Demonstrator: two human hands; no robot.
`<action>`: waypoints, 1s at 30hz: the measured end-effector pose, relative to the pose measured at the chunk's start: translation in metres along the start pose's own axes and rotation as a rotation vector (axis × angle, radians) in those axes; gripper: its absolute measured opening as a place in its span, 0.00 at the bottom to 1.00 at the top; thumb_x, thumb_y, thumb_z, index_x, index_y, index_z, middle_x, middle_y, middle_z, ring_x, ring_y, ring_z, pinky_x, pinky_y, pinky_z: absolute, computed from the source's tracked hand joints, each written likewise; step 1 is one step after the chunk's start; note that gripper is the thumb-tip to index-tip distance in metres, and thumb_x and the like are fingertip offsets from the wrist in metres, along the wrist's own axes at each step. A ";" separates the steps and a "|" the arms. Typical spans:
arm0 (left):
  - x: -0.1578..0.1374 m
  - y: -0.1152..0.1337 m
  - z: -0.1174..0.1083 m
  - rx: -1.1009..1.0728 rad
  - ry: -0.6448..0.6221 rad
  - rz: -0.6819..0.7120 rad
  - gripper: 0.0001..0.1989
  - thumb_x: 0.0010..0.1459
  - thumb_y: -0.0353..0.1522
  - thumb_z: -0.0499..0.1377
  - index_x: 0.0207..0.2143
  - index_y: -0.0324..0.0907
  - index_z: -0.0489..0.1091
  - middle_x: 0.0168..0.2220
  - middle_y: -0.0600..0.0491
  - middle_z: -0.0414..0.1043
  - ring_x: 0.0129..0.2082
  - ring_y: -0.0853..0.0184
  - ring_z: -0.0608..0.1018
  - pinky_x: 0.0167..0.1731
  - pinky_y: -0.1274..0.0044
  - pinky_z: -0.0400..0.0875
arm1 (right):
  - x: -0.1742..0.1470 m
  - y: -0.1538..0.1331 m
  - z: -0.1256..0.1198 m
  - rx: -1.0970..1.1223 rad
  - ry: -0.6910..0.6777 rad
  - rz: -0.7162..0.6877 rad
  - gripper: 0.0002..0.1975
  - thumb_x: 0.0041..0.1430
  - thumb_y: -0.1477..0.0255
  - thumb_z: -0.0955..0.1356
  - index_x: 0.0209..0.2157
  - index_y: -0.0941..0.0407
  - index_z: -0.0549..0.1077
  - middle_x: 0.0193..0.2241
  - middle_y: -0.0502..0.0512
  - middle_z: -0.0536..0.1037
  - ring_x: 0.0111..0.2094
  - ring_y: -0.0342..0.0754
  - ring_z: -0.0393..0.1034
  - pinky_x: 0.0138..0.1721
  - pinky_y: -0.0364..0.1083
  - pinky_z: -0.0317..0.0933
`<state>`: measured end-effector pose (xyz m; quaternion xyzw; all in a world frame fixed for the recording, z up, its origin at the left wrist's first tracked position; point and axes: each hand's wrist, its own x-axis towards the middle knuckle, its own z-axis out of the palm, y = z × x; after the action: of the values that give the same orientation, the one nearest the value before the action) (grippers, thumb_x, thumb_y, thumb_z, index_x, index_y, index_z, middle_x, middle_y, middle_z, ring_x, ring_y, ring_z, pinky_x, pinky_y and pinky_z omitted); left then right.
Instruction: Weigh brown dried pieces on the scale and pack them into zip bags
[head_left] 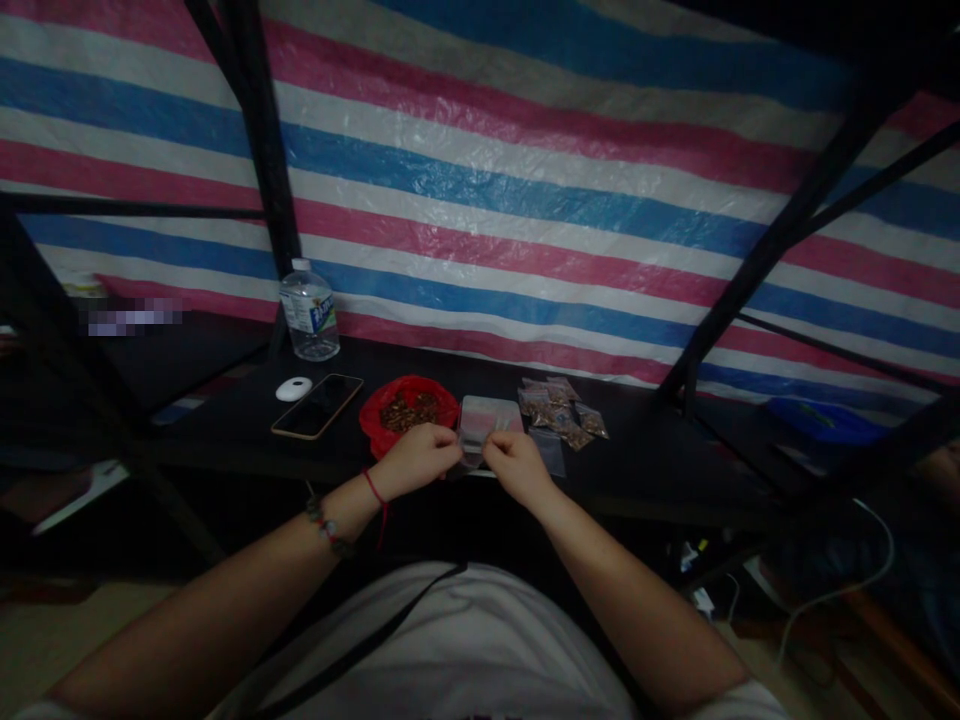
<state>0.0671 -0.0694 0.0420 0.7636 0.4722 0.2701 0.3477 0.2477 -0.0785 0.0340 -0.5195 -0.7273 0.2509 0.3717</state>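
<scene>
Both hands meet over the front edge of a black table, pinching a small clear plastic bag between them. My left hand grips the bag's left side, and my right hand has its fingers closed on the right side. What the bag contains is too dim to make out. Just behind it lies a flat, pale, scale-like device, partly covered by my hands. Left of the device, a red plastic bag is spread open around small brown pieces. Several filled clear bags lie to the right, beside a flat clear bag.
A phone and a white rounded case lie on the left, before a large clear bottle. Dark metal posts frame the table, with a striped sheet behind. A blue item is far right.
</scene>
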 end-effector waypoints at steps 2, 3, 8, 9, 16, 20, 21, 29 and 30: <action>0.001 -0.001 -0.004 0.028 0.022 0.022 0.12 0.49 0.32 0.50 0.19 0.40 0.69 0.18 0.55 0.69 0.20 0.71 0.71 0.19 0.81 0.60 | 0.001 0.003 0.002 0.091 0.000 -0.067 0.12 0.49 0.72 0.62 0.15 0.56 0.62 0.17 0.47 0.62 0.24 0.42 0.59 0.27 0.41 0.51; 0.002 -0.002 -0.006 0.032 0.036 0.041 0.11 0.49 0.32 0.50 0.20 0.40 0.69 0.19 0.55 0.69 0.20 0.71 0.71 0.20 0.81 0.60 | 0.002 0.004 0.003 0.163 0.018 -0.097 0.10 0.49 0.71 0.63 0.17 0.56 0.64 0.21 0.48 0.66 0.28 0.43 0.62 0.31 0.42 0.54; 0.004 -0.004 -0.021 0.024 0.120 0.307 0.11 0.48 0.29 0.49 0.17 0.40 0.64 0.20 0.55 0.66 0.23 0.71 0.70 0.25 0.80 0.63 | 0.005 0.006 0.009 0.681 0.044 0.139 0.20 0.44 0.69 0.70 0.42 0.51 0.70 0.41 0.52 0.73 0.42 0.47 0.67 0.43 0.47 0.61; 0.005 -0.005 -0.025 0.024 0.145 0.352 0.11 0.49 0.29 0.48 0.16 0.40 0.63 0.20 0.55 0.66 0.23 0.70 0.70 0.26 0.80 0.63 | 0.006 0.004 0.009 0.784 0.012 0.215 0.24 0.43 0.69 0.71 0.46 0.49 0.68 0.43 0.52 0.73 0.42 0.47 0.68 0.42 0.47 0.62; 0.015 -0.032 -0.049 0.089 0.326 0.328 0.15 0.56 0.36 0.49 0.23 0.39 0.69 0.25 0.53 0.69 0.28 0.69 0.71 0.32 0.78 0.66 | 0.022 0.002 0.015 1.093 -0.305 0.389 0.24 0.44 0.69 0.73 0.44 0.49 0.67 0.38 0.49 0.76 0.34 0.44 0.74 0.35 0.44 0.65; 0.024 -0.054 -0.058 0.158 0.415 0.206 0.16 0.56 0.39 0.49 0.27 0.39 0.71 0.27 0.52 0.72 0.29 0.68 0.72 0.32 0.78 0.67 | 0.046 0.006 0.026 1.029 -0.129 0.317 0.19 0.42 0.68 0.74 0.37 0.54 0.69 0.31 0.49 0.76 0.27 0.40 0.72 0.28 0.39 0.64; 0.026 -0.058 -0.059 0.178 0.431 0.172 0.16 0.56 0.39 0.50 0.28 0.39 0.72 0.29 0.52 0.73 0.30 0.67 0.73 0.33 0.78 0.68 | 0.054 0.006 0.028 1.005 -0.081 0.294 0.18 0.41 0.69 0.74 0.36 0.55 0.69 0.29 0.49 0.75 0.26 0.40 0.71 0.28 0.40 0.64; 0.039 -0.081 -0.057 0.299 0.620 0.143 0.28 0.51 0.28 0.51 0.56 0.33 0.61 0.55 0.41 0.66 0.55 0.58 0.69 0.57 0.67 0.62 | 0.106 -0.009 0.034 0.442 0.089 0.048 0.09 0.49 0.71 0.68 0.33 0.59 0.74 0.27 0.50 0.76 0.27 0.42 0.70 0.31 0.42 0.64; 0.040 -0.082 -0.055 0.346 0.620 0.164 0.30 0.50 0.28 0.53 0.58 0.32 0.59 0.58 0.39 0.62 0.59 0.57 0.65 0.59 0.66 0.59 | 0.110 -0.011 0.035 0.345 0.076 0.014 0.08 0.50 0.71 0.68 0.33 0.59 0.75 0.27 0.51 0.77 0.27 0.43 0.70 0.32 0.42 0.64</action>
<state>-0.0017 0.0075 0.0144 0.7281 0.5313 0.4321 0.0310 0.1935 0.0223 0.0517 -0.4620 -0.6552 0.3547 0.4811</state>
